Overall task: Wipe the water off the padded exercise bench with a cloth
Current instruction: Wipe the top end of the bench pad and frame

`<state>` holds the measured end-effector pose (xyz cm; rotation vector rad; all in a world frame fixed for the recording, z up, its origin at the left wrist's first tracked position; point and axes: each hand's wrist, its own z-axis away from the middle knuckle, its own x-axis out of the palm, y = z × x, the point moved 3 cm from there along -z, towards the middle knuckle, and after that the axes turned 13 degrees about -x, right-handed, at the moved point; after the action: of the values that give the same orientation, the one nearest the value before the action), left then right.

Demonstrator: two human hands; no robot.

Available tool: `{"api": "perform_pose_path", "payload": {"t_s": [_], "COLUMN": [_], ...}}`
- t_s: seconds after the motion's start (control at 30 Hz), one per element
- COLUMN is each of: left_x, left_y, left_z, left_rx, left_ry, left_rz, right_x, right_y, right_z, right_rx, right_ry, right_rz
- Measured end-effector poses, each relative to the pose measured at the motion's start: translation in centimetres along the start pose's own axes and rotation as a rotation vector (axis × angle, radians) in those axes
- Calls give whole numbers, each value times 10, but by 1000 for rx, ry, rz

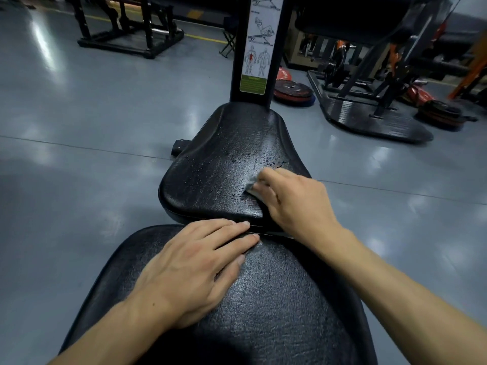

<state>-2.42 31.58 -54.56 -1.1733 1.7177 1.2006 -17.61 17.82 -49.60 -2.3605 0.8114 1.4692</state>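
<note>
Two grips: right hand point(292, 198) clutches the cloth point(253, 186) on the wet worktop point(224, 154) (droplets beside it); left hand point(195, 267) lies flat, released.

The padded worktop point(221, 154) was black with a fine leather-like grain. The cloth point(253, 189) was pale grey-white. The floor point(79, 114) was glossy blue-grey, with a yellow line far behind. The weight plates point(293, 92) were red and black. The instruction sticker point(259, 46) was white with a green panel.
</note>
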Motion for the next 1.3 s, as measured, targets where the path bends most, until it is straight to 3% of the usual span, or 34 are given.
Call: {"api": "perform_pose_path", "payload": {"t_s": [0.13, 0.23, 0.4, 0.5, 0.67, 0.77, 1.0, 1.3], "left_x": [1, 1, 0, -2, -3, -4, -3, -7], "left_y": [0, -1, 0, 0, 1, 1, 0, 1], "left_z": [0, 0, 0, -1, 0, 0, 0, 1], "left_rx": [2, 4, 20, 28, 29, 26, 33, 36], "left_ry": [26, 27, 47, 60, 56, 48, 98, 126], "left_rz": [18, 23, 24, 25, 40, 44, 70, 121], "right_x": [-11, -13, -1, 3, -11, -11, 13, -4], "right_y": [44, 53, 6, -4, 37, 26, -49, -1], "right_z": [12, 21, 8, 8, 41, 36, -20, 16], "right_rx": [221, 320, 237, 185, 392, 431, 263, 435], "right_ry": [79, 41, 52, -30, -47, -37, -104, -37], "right_rz": [128, 188, 105, 149, 197, 186, 150, 181]}}
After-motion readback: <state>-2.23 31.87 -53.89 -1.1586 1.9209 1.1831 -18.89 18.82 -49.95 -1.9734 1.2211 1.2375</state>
